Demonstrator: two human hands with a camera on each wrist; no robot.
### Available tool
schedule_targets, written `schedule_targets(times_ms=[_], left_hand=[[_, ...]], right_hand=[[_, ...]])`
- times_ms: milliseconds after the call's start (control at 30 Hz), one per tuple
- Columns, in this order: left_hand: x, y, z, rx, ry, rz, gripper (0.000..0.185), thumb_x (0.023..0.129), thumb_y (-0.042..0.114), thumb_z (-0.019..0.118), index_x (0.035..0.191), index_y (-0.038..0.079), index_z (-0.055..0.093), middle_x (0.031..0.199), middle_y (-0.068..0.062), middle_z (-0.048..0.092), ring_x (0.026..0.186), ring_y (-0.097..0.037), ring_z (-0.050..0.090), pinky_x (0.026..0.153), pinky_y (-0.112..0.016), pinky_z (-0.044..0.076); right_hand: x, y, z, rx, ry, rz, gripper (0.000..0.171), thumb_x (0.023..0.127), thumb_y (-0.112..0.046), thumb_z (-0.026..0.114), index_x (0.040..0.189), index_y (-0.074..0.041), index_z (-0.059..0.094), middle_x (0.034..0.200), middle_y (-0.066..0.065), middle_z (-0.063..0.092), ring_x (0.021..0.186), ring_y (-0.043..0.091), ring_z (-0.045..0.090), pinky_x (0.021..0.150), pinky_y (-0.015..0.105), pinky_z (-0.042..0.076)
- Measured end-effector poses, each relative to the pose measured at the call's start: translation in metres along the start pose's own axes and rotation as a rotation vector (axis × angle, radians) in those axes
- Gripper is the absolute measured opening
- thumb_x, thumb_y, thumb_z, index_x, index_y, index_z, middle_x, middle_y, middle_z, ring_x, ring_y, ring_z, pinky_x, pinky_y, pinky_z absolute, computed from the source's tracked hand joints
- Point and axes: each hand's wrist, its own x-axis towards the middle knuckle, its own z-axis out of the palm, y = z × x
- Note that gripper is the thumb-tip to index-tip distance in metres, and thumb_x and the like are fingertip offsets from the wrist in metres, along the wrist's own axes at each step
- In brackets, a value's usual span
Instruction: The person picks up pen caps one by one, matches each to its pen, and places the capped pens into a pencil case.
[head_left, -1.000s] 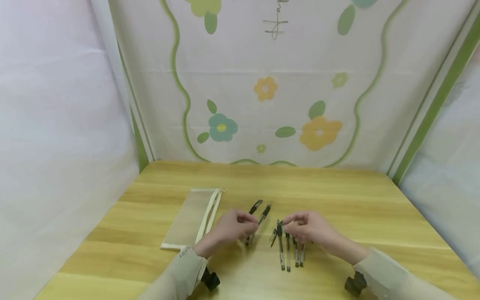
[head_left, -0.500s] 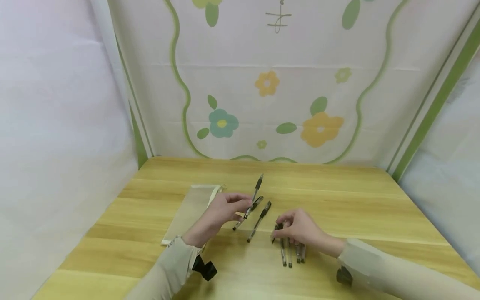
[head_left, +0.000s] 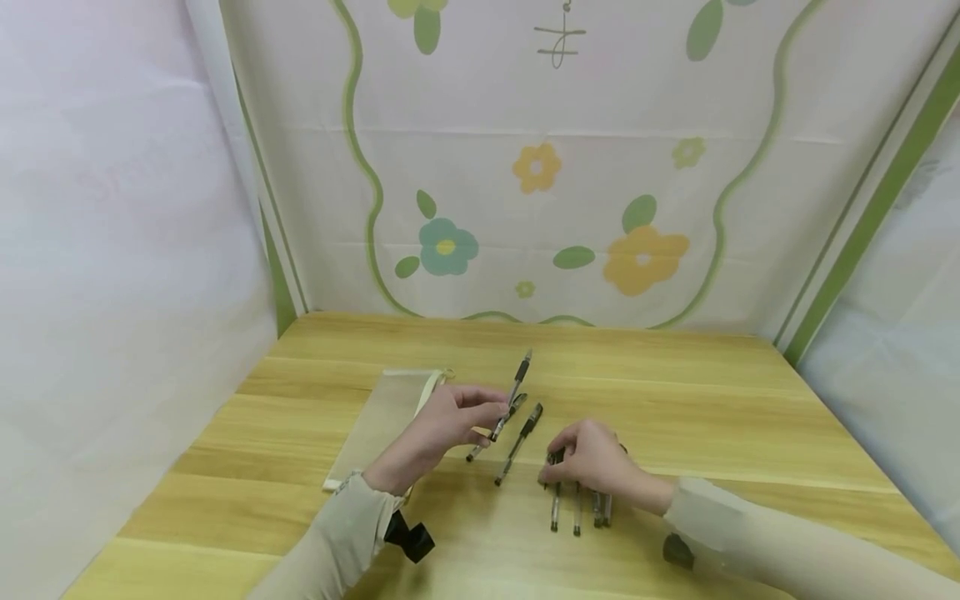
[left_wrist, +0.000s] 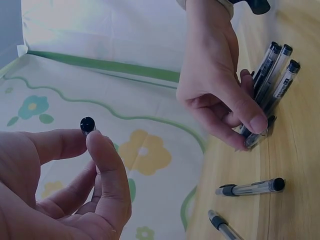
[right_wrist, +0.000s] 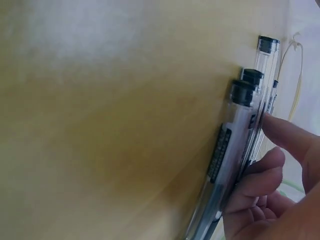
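- Left hand (head_left: pixel 450 422): thumb and forefinger pinch an uncapped pen (head_left: pixel 522 368), its long axis slanting away from the person, tip at the far end.
- Right hand (head_left: pixel 594 457): fingers curled low over the table (head_left: pixel 690 400), seemingly pinching a small clear pen cap (left_wrist: pixel 252 141), partly hidden.
- Key relation: the cap lies to the right of the held pen and nearer the person than its tip; the right hand is nearer it.
- Between the hands: a loose pen (head_left: pixel 519 443), angled much like the held one.
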Motion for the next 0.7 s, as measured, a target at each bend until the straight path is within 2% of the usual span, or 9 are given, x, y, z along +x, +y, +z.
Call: schedule_targets(times_ms=[233, 300, 400, 533, 633, 700], left_hand=[[-0.001, 0.000, 0.001, -0.007, -0.008, 0.010, 0.030, 0.094, 0.022, 0.070, 0.117, 0.002, 0.068, 0.109, -0.019, 0.064, 0.086, -0.021, 0.062, 0.071, -0.035, 0.056], [-0.001, 0.000, 0.001, -0.014, -0.010, 0.011, 0.030, 0.094, 0.021, 0.070, 0.117, 0.002, 0.068, 0.108, -0.019, 0.064, 0.085, -0.021, 0.062, 0.071, -0.036, 0.056], [-0.001, 0.000, 0.001, -0.025, -0.017, 0.010, 0.030, 0.094, 0.022, 0.070, 0.117, 0.003, 0.068, 0.110, -0.022, 0.063, 0.084, -0.021, 0.062, 0.072, -0.037, 0.056], [-0.001, 0.002, 0.002, -0.036, -0.023, 0.003, 0.030, 0.093, 0.022, 0.070, 0.116, 0.003, 0.069, 0.112, -0.024, 0.062, 0.083, -0.020, 0.062, 0.071, -0.036, 0.056], [-0.001, 0.004, 0.002, -0.045, -0.022, 0.003, 0.030, 0.093, 0.021, 0.071, 0.116, 0.003, 0.069, 0.112, -0.023, 0.062, 0.083, -0.020, 0.061, 0.069, -0.033, 0.056], [-0.002, 0.003, 0.003, -0.057, -0.028, 0.004, 0.030, 0.093, 0.021, 0.071, 0.116, 0.002, 0.068, 0.111, -0.021, 0.063, 0.083, -0.020, 0.061, 0.069, -0.033, 0.056]], right_hand=[[0.004, 0.005, -0.001, 0.053, -0.003, -0.014, 0.039, 0.072, -0.027, 0.089, 0.098, -0.002, 0.074, 0.056, -0.001, 0.057, 0.047, 0.009, 0.045, 0.042, 0.022, 0.038], [0.006, 0.006, -0.002, 0.089, 0.004, -0.007, 0.040, 0.073, -0.029, 0.088, 0.100, -0.002, 0.075, 0.055, -0.001, 0.054, 0.048, 0.009, 0.041, 0.042, 0.022, 0.036], [0.007, 0.006, -0.006, 0.180, 0.017, 0.039, 0.042, 0.074, -0.032, 0.087, 0.102, -0.003, 0.074, 0.063, 0.002, 0.057, 0.050, 0.012, 0.045, 0.044, 0.024, 0.041], [0.009, 0.003, -0.013, 0.395, 0.015, 0.111, 0.048, 0.079, -0.029, 0.084, 0.111, 0.004, 0.068, 0.092, 0.011, 0.069, 0.071, 0.027, 0.064, 0.059, 0.036, 0.056], [0.011, 0.000, -0.018, 0.613, 0.013, 0.149, 0.057, 0.085, -0.022, 0.079, 0.124, 0.011, 0.056, 0.107, 0.021, 0.069, 0.089, 0.035, 0.068, 0.070, 0.040, 0.058], [0.013, -0.002, -0.020, 0.753, 0.022, 0.186, 0.061, 0.087, -0.017, 0.077, 0.131, 0.012, 0.047, 0.111, 0.025, 0.066, 0.092, 0.034, 0.068, 0.073, 0.037, 0.058]])
